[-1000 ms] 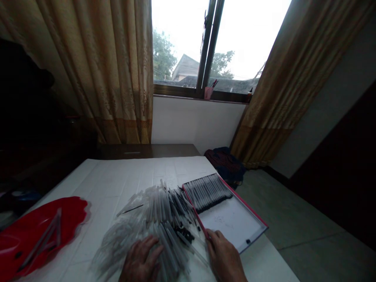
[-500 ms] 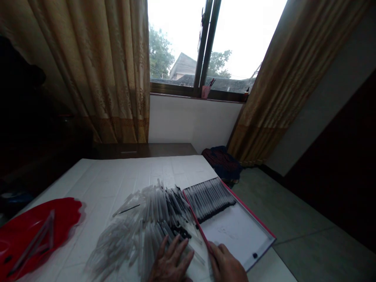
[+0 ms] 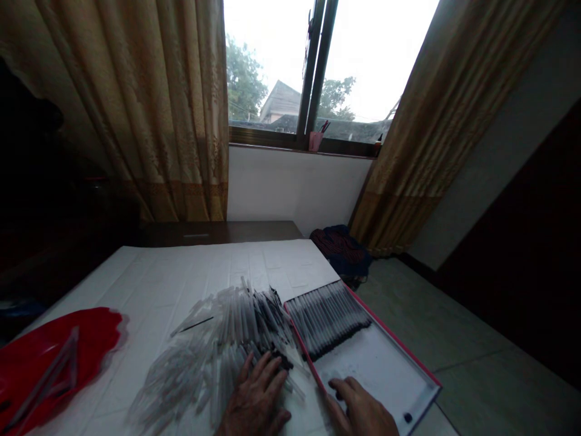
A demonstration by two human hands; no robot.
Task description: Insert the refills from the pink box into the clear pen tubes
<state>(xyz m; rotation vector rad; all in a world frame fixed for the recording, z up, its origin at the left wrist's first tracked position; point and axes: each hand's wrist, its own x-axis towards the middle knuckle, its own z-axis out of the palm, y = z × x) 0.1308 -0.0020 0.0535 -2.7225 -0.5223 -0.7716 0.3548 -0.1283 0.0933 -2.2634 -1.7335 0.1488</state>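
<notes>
My left hand (image 3: 258, 393) lies with fingers spread on the near right side of a heap of thin, translucent plastic tubes (image 3: 227, 321). Black ends show on some tubes by its fingertips. My right hand (image 3: 361, 406) is at the left side of a shallow, red-rimmed tray (image 3: 390, 369), thumb outside the rim and bent fingers inside, gripping it. In the tray's far part lies a close row of black-ended tubes (image 3: 327, 315). A small black piece (image 3: 408, 418) sits in the tray's near right corner.
A red scalloped plate (image 3: 95, 339) with a few tubes stands at the left of the white-covered table (image 3: 181, 266). Dark folded cloth (image 3: 340, 248) lies beyond the table's right corner. Tiled floor (image 3: 454, 327) is to the right. A pink cup (image 3: 316, 141) stands on the windowsill.
The tray has shifted slightly right and nearer, with my right hand at its rim. My left hand has moved slightly left and farther onto the heap.
</notes>
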